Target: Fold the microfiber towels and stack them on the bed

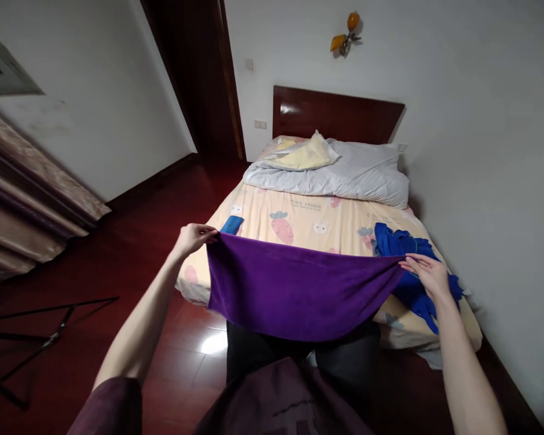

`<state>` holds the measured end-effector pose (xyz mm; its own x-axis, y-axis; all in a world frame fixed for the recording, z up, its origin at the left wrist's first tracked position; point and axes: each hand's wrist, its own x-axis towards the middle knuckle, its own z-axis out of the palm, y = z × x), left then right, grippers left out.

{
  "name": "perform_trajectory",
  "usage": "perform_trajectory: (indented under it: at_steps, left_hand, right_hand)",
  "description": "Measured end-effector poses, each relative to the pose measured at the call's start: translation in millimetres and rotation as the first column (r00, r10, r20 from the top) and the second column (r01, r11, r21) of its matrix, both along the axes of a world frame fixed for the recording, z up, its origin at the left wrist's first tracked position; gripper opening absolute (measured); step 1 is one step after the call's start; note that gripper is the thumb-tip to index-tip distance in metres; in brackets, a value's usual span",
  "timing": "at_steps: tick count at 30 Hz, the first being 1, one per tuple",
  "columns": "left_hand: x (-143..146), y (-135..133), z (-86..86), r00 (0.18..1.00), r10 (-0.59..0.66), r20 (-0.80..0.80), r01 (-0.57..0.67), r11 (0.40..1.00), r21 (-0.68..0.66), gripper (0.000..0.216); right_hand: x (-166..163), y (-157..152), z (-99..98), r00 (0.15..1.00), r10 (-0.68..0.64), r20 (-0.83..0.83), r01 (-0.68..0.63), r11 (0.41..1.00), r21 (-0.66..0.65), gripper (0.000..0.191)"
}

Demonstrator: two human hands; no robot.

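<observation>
A purple towel (299, 287) is stretched out between my two hands, its lower edge hanging in a curve in front of my legs. My left hand (194, 237) pinches its upper left corner. At the upper right corner, my right hand (426, 272) grips the cloth between thumb and fingers, and folds run from that point. Beyond the towel lies a small blue folded cloth (233, 225) on the bed, close to my left hand. A crumpled heap of blue cloths (401, 241) rests on the bed behind my right hand.
The bed (254, 211) has a cream sheet with carrot prints. A grey quilt (367, 175) and a pale yellow pillow or cloth (308, 154) lie near the dark headboard (335, 112). Black stand legs (49, 338) are on the red floor at left, below a curtain (31, 205).
</observation>
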<state>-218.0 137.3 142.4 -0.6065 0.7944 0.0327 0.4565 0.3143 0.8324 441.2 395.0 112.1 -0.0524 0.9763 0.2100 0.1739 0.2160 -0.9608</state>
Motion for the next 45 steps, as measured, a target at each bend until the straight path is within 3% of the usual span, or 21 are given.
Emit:
perform_trajectory:
  at_steps: [2,6,9,12,15,18,20,22,25,28,31,34,39,45]
  left_hand:
    - [-4.5,26.9,-4.5,1.000,0.002,-0.031,0.000,0.999,0.043,0.032]
    - [-12.0,66.1,5.9,0.991,0.045,-0.125,-0.011,0.966,0.257,0.037]
    - [-17.7,76.5,11.3,0.978,0.071,-0.195,0.025,0.893,0.449,0.045]
    - [-21.9,69.2,1.0,0.954,0.083,-0.288,0.094,0.829,0.551,0.047]
    - [-22.4,50.6,-29.3,0.929,0.075,-0.361,0.153,0.813,0.561,0.041]
    - [-21.9,29.8,-81.5,0.924,0.019,-0.383,0.190,0.846,0.498,0.031]
    - [-21.9,17.5,-124.9,0.920,-0.065,-0.386,0.204,0.921,0.332,0.026]
    - [-20.4,7.4,-168.3,0.927,-0.158,-0.340,0.195,0.978,0.079,0.023]
    - [-12.0,-3.6,-221.5,0.929,-0.213,-0.301,0.194,0.977,-0.093,0.019]
    - [0.3,-12.1,-255.5,0.928,-0.206,-0.311,0.158,0.972,-0.172,0.013]
    - [7.4,-20.0,-275.1,0.931,-0.153,-0.330,0.079,0.970,-0.229,0.017]
    - [6.0,-25.9,-285.3,0.941,-0.129,-0.313,0.044,0.963,-0.264,0.025]
    - [0.8,-29.8,-291.7,0.951,-0.145,-0.274,0.054,0.948,-0.313,0.029]
    - [2.4,-47.2,-293.6,0.895,-0.253,-0.367,0.086,0.906,-0.415,0.030]
  right_hand:
    - [-13.1,30.4,0.7,0.998,-0.021,-0.056,0.023,0.999,0.034,0.063]
    - [-31.4,69.2,16.8,0.963,-0.182,-0.197,0.220,0.956,0.193,0.052]
    - [-32.8,76.5,28.1,0.930,-0.233,-0.283,0.324,0.883,0.338,0.040]
    - [-22.8,71.0,21.7,0.910,-0.230,-0.346,0.369,0.829,0.421,0.035]
    - [-8.7,55.0,-10.1,0.904,-0.290,-0.314,0.408,0.803,0.433,0.037]
    - [0.2,30.4,-62.9,0.935,-0.334,-0.117,0.352,0.848,0.396,0.039]
    - [1.6,12.4,-104.3,0.944,-0.322,0.069,0.271,0.878,0.395,0.035]
    - [0.5,-4.6,-147.2,0.916,-0.306,0.258,0.180,0.891,0.416,0.031]
    - [-2.2,-27.6,-209.1,0.837,-0.224,0.499,0.059,0.944,0.326,0.030]
    - [-3.6,-46.7,-257.7,0.761,-0.138,0.634,0.043,0.986,0.162,0.027]
    - [-0.4,-59.5,-281.3,0.726,-0.182,0.663,0.129,0.983,0.129,0.029]
    - [10.0,-67.1,-282.8,0.698,-0.270,0.664,0.212,0.963,0.168,0.033]
    - [33.7,-91.0,-282.3,0.659,-0.301,0.689,0.193,0.953,0.232,0.034]
    - [33.7,-129.6,-304.6,0.634,-0.348,0.690,0.246,0.937,0.246,0.035]
